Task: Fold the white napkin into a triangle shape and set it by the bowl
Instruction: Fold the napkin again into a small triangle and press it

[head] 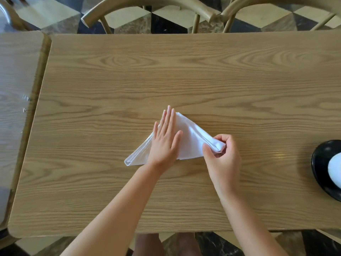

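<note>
I see a light wood-grain table with rounded corners, butted against a second table of the same finish on my left. Near its middle lies the white napkin, folded into a layered triangle and mostly flat on the wood. At the right edge sits a black bowl, only partly in view, well apart from the napkin.

The table lies bare across its far half and down the left, with open passage there. Mid-table the napkin sits under the flat left hand, while the right hand pinches its right corner. A clear strip of wood separates them from the bowl at the right edge. Two chairs stand behind the far edge.
</note>
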Action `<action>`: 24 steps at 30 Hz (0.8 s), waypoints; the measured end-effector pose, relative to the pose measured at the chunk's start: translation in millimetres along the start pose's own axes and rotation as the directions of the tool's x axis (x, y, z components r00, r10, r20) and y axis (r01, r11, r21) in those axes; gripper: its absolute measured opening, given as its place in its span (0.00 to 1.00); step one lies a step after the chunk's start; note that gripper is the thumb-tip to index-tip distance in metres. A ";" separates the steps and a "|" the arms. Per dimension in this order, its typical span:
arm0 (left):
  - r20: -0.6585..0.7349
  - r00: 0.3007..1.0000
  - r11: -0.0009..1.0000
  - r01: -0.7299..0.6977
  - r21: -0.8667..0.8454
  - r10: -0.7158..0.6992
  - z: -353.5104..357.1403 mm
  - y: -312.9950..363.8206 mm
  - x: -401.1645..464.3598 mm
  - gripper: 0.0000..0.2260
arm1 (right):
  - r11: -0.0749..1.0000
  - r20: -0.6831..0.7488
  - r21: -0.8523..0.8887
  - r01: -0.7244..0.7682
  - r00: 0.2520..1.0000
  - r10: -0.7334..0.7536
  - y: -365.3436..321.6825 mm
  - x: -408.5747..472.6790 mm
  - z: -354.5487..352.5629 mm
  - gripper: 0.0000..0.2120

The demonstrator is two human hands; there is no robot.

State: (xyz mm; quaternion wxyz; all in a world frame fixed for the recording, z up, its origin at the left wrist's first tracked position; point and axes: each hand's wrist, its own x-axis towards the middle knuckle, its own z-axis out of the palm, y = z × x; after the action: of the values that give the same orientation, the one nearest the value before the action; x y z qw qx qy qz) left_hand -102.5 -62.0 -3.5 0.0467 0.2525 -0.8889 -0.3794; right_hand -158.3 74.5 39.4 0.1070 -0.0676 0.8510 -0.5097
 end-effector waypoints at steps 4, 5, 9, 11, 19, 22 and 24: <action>0.129 0.962 0.924 -0.269 0.272 0.242 -31.2 -27.1 -11.4 0.25 | 0.998 -0.021 -0.006 0.060 0.998 -0.060 -10.7 8.4 4.8 0.12; 0.208 0.938 0.881 -0.334 0.336 0.276 -35.8 -33.9 -11.1 0.25 | 0.995 -0.024 -0.015 0.096 0.995 -0.096 -13.5 11.6 5.4 0.12; 0.382 0.867 0.784 -0.468 0.407 0.320 -44.3 -50.4 2.9 0.25 | 0.931 -0.025 -0.107 0.348 0.936 -0.352 -25.6 19.1 9.9 0.09; 0.390 0.843 0.769 -0.514 0.380 0.370 -49.4 -54.7 10.5 0.26 | 0.859 0.002 -0.164 0.486 0.871 -0.492 -30.9 16.6 16.4 0.07; 0.482 0.681 0.607 -0.724 0.329 0.551 -78.4 -65.3 39.1 0.19 | 0.608 0.250 -0.231 0.760 0.650 -0.718 -24.5 -22.4 65.4 0.03; 0.462 0.687 0.642 -0.713 0.282 0.561 -92.3 -69.8 42.2 0.21 | 0.625 0.284 -0.271 0.732 0.681 -0.675 -14.4 -33.9 81.3 0.05; 0.412 0.724 0.677 -0.679 0.283 0.554 -101.8 -74.2 40.8 0.21 | 0.626 0.289 -0.280 0.728 0.685 -0.668 -8.7 -38.2 86.9 0.07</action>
State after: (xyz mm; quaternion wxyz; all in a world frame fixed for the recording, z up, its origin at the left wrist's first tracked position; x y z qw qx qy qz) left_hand -79.3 -191.4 12.3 -0.0131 -0.1212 -0.9769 -0.1753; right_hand -99.5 4.8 11.7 -0.0478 -0.4520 0.8263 -0.3325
